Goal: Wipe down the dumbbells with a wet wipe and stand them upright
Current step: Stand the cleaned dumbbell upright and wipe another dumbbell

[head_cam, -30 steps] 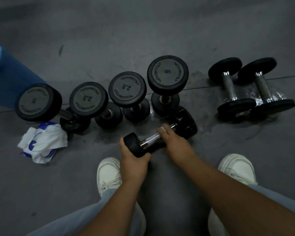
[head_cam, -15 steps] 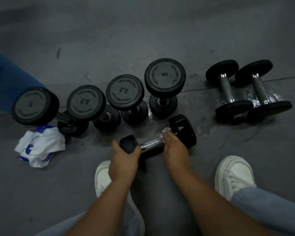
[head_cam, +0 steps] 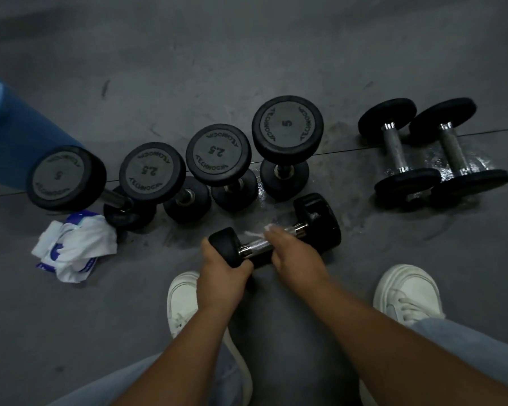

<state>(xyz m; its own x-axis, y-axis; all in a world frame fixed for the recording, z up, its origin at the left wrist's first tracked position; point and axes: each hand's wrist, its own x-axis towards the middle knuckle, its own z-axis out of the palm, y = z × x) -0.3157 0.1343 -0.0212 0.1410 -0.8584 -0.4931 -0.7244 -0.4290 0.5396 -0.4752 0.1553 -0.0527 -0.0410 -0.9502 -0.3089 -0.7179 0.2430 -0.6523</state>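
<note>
1. In the head view, a person is crouching over a dark grey floor (head_cam: 247, 54), and their two white shoes (head_cam: 408, 291) are showing below the forearms.
2. The left hand (head_cam: 222, 273) is clenching its fingers round the near rubber head of a small black dumbbell (head_cam: 254, 247), which is lying slanted on the floor just in front of the shoes.
3. The right hand (head_cam: 294, 256) is curling over the chrome handle and pinning a wet wipe (head_cam: 269, 228) against it. Only a white scrap of the wipe is peeking out past the fingers.
4. Just behind that dumbbell, four upright dumbbells (head_cam: 218, 155) are standing on end in a row, with their top faces reading 5, 2.5, 2.5 and 5.
5. To the right, well apart, two lying dumbbells (head_cam: 396, 150) are resting side by side on a wet-looking patch.
6. On the left, a crumpled white and blue packet (head_cam: 74, 246) is sitting just beside the end of the row, and a blue object (head_cam: 18, 136) is poking in from the edge.
</note>
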